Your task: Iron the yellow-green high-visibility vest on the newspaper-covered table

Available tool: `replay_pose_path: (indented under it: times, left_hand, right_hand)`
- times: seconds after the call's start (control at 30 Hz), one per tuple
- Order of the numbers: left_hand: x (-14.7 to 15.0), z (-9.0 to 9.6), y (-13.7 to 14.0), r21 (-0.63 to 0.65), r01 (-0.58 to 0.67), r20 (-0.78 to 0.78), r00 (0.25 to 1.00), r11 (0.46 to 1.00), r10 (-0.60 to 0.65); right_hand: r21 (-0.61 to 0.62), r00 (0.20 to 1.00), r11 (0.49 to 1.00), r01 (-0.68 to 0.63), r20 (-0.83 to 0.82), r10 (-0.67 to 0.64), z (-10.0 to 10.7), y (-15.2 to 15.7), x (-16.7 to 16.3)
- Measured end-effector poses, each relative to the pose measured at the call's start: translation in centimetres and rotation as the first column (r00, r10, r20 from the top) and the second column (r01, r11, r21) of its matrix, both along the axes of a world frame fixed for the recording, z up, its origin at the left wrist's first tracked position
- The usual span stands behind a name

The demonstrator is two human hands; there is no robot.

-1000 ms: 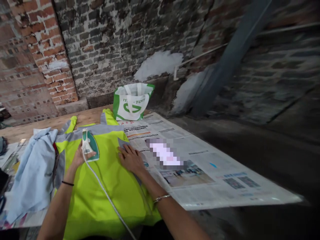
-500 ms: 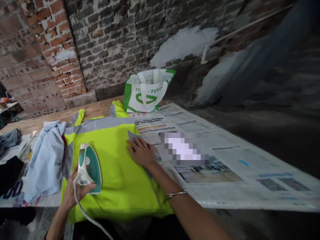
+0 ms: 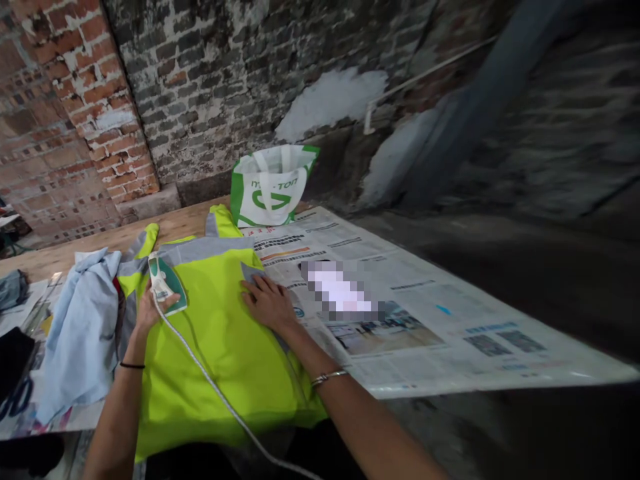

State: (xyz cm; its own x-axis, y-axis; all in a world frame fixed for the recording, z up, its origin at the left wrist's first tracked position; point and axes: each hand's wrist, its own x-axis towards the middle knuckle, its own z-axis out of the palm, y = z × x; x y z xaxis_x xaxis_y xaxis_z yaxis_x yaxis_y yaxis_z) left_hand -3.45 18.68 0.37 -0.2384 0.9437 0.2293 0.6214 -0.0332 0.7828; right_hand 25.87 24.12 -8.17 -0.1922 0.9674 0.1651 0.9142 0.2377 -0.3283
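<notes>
A green and white clothes iron (image 3: 173, 285) rests on the upper left of a bright yellow hi-vis garment (image 3: 210, 347) with grey bands. Around its handle closes my left hand (image 3: 149, 308); the fingers behind the handle are partly hidden. From the iron a pale cord (image 3: 215, 388) runs down across the cloth and off the bottom of the view. My right hand (image 3: 273, 303) lies flat with fingers stretched on the garment's right side, over a grey patch near the edge. The garment's lower edge hangs over the table's front.
To the left lie a light blue cloth (image 3: 85, 327), dark cloth (image 3: 13, 363) and scissors (image 3: 16, 399). A white and green bag (image 3: 273, 187) stands at the back. Newspaper sheets (image 3: 400, 267) cover the table's right side, with a blurred-out object (image 3: 340, 288) on them. A brick wall rises behind.
The iron, in my left hand, has slid up the garment, away from me, toward the grey band. My right hand stays at the same spot on the cloth. The view has turned slightly right.
</notes>
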Motion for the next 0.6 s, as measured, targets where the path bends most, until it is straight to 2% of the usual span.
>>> replay_pose_path:
  times: [0.13,0.27,0.37,0.47,0.6]
  left_hand:
    - [0.2,-0.3,-3.1,-0.031,-0.039,-0.053,0.998,0.999,0.037]
    - [1.7,-0.6,-7.7,-0.089,0.022,-0.066,0.997,0.996,-0.028]
    - [3.0,-0.8,-9.4,-0.097,0.1,-0.037,0.994,0.99,-0.104]
    - [4.0,-0.8,-8.5,-0.096,0.166,-0.028,0.985,0.981,-0.169]
    - [4.9,-0.5,-3.8,-0.089,0.185,-0.003,0.982,0.979,-0.186]
  right_hand:
    - [0.013,0.999,1.0,-0.001,-0.037,0.001,0.2,0.2,0.0]
    - [0.01,0.997,1.0,0.001,-0.071,0.0,0.6,0.4,-0.1]
    - [0.013,0.997,1.0,0.0,-0.083,0.001,0.9,0.6,-0.1]
    - [0.014,0.996,1.0,0.008,-0.088,-0.007,1.1,0.7,-0.1]
    - [0.019,0.996,1.0,0.015,-0.092,-0.013,1.1,0.9,-0.2]
